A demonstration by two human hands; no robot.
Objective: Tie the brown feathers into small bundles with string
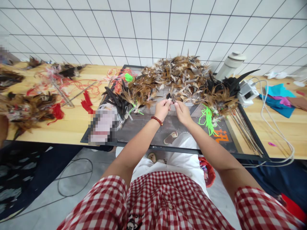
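My left hand (163, 109), with a beaded bracelet on its wrist, is closed in a pinch on a small dark feather (169, 95). Close beside it, my right hand (182, 111) is also pinched, its fingertips at the same feather's lower part. Just beyond both hands rises a large heap of brown and white feathers (177, 72). Black feathers (117, 99) lie to the left of the heap, and more black feathers (223, 86) to its right. Bright green strings (208, 120) hang over the tray near my right forearm.
A black-framed tray (153, 147) bears the feathers on a wooden table (74, 123). Thin sticks (248, 132) lie at its right, near a white charger (248, 92) with a cable. A pale bottle (231, 65) stands behind. Red strings (87, 102) and another feather pile (31, 108) are left.
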